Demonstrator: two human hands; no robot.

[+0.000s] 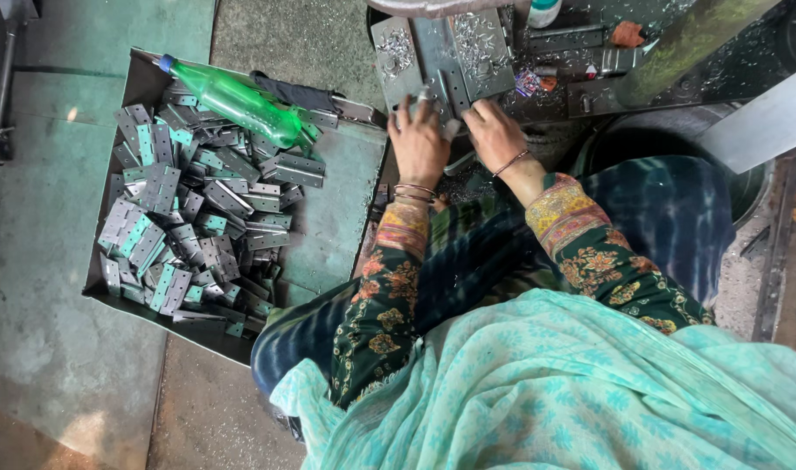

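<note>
Both hands rest at the near edge of a grey metal machine bed (481, 52) strewn with metal shavings. My left hand (418, 139) presses its fingertips on a flat metal hinge piece (440, 91) lying on the bed. My right hand (495, 132) sits just beside it, fingers curled down against the same piece's right edge. Whether either hand truly grips it is hard to tell; both touch it.
A shallow metal tray (337, 218) on the floor at left holds a heap of several grey metal hinges (189, 218) and a green plastic bottle (237, 100). A dark round tub (746, 187) sits at right. Small bottles and scraps (589, 39) lie behind the bed.
</note>
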